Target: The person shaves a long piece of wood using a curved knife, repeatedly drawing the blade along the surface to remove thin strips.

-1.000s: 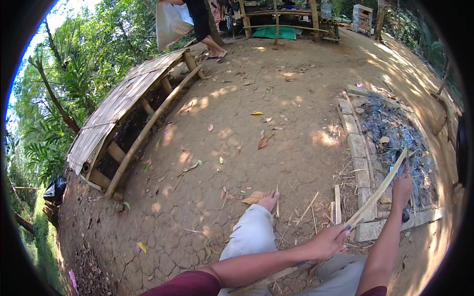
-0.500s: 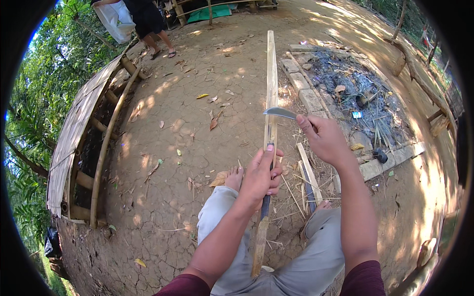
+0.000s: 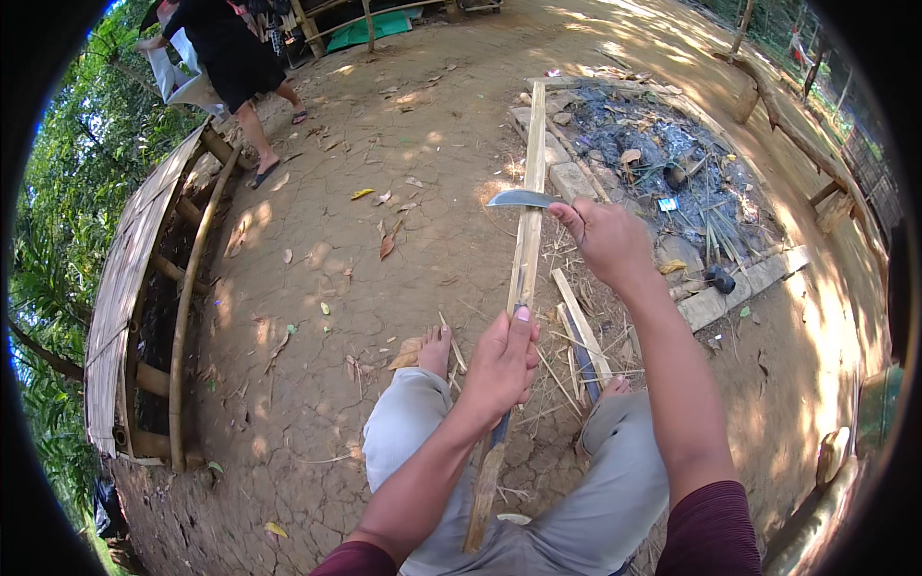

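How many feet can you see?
4. The wearer's left foot is beside a brown leaf; the right foot, partly hidden by the trousers, is near some wood strips. Another person's sandalled feet are upper left: one nearer, one farther.

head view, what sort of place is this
Likely an outdoor yard or camp clearing, though the pictures can't settle which. It shows in the cracked dirt ground, the ashy fire pit on the right, and the low bamboo platform beside green trees on the left.
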### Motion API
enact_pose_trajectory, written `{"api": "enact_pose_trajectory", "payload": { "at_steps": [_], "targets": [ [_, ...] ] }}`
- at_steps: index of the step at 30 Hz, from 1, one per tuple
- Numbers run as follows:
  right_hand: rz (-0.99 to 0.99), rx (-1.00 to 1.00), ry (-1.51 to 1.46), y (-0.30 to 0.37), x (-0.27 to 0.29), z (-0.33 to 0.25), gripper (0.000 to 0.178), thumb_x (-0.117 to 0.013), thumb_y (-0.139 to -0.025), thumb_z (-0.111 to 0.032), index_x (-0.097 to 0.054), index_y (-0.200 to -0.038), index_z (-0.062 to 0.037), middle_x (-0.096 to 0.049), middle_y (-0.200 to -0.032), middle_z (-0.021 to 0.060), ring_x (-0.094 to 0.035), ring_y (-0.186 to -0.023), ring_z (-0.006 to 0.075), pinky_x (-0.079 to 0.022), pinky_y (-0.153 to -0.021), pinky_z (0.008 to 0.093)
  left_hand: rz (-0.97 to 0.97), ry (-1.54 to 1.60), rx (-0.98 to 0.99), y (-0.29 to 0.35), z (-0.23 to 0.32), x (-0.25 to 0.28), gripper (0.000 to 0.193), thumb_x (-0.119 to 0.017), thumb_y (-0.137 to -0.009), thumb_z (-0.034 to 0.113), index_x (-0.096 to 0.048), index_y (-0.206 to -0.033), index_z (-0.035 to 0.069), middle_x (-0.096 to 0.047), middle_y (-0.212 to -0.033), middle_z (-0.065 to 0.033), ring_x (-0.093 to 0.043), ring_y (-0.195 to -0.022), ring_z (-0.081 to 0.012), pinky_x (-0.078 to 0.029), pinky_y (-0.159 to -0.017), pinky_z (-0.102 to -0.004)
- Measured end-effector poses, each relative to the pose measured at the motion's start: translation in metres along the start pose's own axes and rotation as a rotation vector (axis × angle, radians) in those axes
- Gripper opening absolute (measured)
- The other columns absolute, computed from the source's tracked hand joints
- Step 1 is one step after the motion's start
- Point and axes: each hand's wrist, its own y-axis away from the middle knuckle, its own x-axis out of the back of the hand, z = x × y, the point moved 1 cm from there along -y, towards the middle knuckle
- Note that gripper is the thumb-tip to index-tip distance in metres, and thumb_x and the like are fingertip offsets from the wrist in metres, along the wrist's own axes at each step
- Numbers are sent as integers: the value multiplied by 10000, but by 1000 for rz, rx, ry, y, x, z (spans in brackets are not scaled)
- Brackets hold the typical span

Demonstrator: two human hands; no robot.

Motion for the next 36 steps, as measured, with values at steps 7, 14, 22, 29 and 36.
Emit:
{"api": "enact_pose_trajectory", "payload": {
  "at_steps": [7, 14, 22, 29, 36],
  "targets": [
    [-11, -287, 14, -7, 1, 31, 720, -322, -970, -662, -660, -831, -41, -633, -689, 209, -632, -729, 430, -486, -648, 502, -44, -75, 23, -10, -18, -6, 341, -371, -1060, 422, -442, -962, 104, -371, -651, 27, -272, -431, -36, -213, -366, -213],
    [-268, 56, -166, 9, 11, -11, 645, -414, -981, -595, -603, -706, -43, -557, -589, 173, -560, -587, 386, -432, -563, 463, -19, 81, 39, -11, 6, 0, 344, -375, -1058, 432, -448, -958, 110, -363, -647, 37, -255, -427, -27, -201, -367, -205],
    [-142, 208, -90, 20, 12, -15, 567, -458, -966, -566, -595, -689, -90, -564, -566, 147, -594, -580, 380, -448, -525, 471, 41, -114, -92, -6, -3, 2, 345, -396, -1054, 422, -449, -947, 99, -373, -636, 42, -271, -433, -23, -213, -372, -209],
    [-7, 244, 14, 22, 0, -6, 511, -480, -962, -532, -597, -702, -109, -604, -629, 140, -631, -635, 354, -478, -561, 463, 10, -148, -172, -2, -3, -1, 343, -390, -1057, 414, -444, -939, 97, -374, -636, 43, -287, -441, -25, -227, -371, -214],
    [230, -514, 45, 0, 45, 124, 787, -230, -996, -645, -630, -792, 2, -624, -710, 230, -629, -734, 381, -465, -686, 486, -33, -57, 12, 14, -19, 4, 335, -383, -1055, 429, -432, -943, 118, -373, -642, 43, -274, -441, -28, -233, -364, -215]
  ]
}}
